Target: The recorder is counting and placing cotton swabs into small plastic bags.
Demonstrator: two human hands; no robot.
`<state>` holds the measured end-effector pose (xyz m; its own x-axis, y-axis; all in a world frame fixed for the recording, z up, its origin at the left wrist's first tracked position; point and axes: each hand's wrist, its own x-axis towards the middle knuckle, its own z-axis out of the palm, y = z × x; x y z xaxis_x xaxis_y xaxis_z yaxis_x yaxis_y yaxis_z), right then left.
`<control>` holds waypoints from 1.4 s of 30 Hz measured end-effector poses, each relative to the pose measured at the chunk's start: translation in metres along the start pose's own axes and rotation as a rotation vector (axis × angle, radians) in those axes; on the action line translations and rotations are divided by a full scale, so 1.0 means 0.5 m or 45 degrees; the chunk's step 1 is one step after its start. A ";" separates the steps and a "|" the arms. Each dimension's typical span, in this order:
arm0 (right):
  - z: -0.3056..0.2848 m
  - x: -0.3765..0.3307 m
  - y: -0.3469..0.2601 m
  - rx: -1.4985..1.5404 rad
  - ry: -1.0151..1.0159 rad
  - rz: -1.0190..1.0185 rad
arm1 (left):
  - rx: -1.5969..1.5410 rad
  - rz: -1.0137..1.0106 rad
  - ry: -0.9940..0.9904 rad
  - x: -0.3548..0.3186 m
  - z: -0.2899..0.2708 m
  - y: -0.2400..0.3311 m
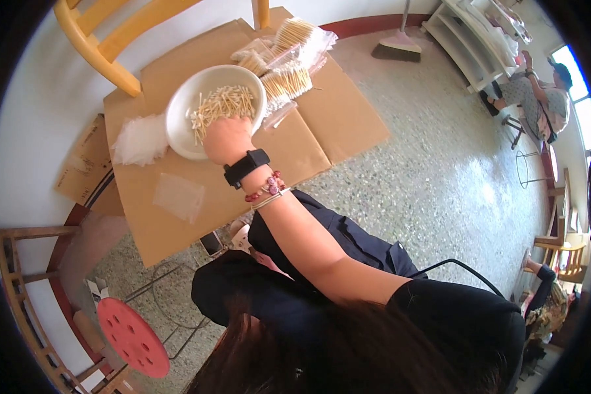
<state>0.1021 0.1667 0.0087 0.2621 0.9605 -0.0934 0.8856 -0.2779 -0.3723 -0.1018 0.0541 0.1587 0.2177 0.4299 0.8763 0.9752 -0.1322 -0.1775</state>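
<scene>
- Cotton swabs (224, 102) lie in a loose heap inside the white bowl (180, 108), on the far part of the cardboard-covered worktop (354, 125).
- The right hand (228, 139) reaches over the bowl's near rim to the heap; it hides its own fingers, so I cannot tell whether they are apart, together or clamped on swabs.
- The left hand is out of view; dark hair (322, 348) covers much of the near area.
- Filled clear bags (287, 84) crowd the bowl's far right side; overlapping film blurs their outlines.
- Left of the bowl, thin clear bags (140, 139) overlap, their number unclear; one flat bag (179, 197) lies nearer.
- Brown cardboard, crossed by a fold, shows from bowl to right edge; a yellow chair (121, 75), partly cut off, borders the far left.
- Speckled floor (427, 157) spreads right, toward a broom (398, 48) and white shelf (463, 43); a red stool (132, 337) stands near left.
</scene>
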 end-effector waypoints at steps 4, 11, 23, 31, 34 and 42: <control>-0.008 -0.011 0.009 0.033 -0.007 -0.015 | 0.005 0.003 -0.163 -0.016 -0.008 -0.012; -0.006 -0.008 0.004 0.076 -0.047 0.037 | 0.065 -0.033 -0.427 -0.035 -0.022 -0.036; -0.014 0.002 -0.003 -0.001 -0.178 0.120 | 0.198 -0.097 -0.825 -0.033 -0.052 -0.078; -0.019 -0.002 -0.004 0.003 -0.197 0.111 | 0.259 -0.132 -1.073 -0.035 -0.066 -0.101; -0.002 0.001 -0.002 0.003 -0.094 0.106 | 0.280 -0.147 -1.167 -0.036 -0.070 -0.108; 0.023 0.038 0.025 0.490 0.294 0.183 | 0.359 -0.182 -1.399 -0.019 -0.090 -0.125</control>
<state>0.1138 0.1815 -0.0085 0.4887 0.8722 0.0222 0.6390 -0.3405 -0.6897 -0.1669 0.0180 0.1815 -0.1144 0.9919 0.0556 0.9378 0.1263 -0.3235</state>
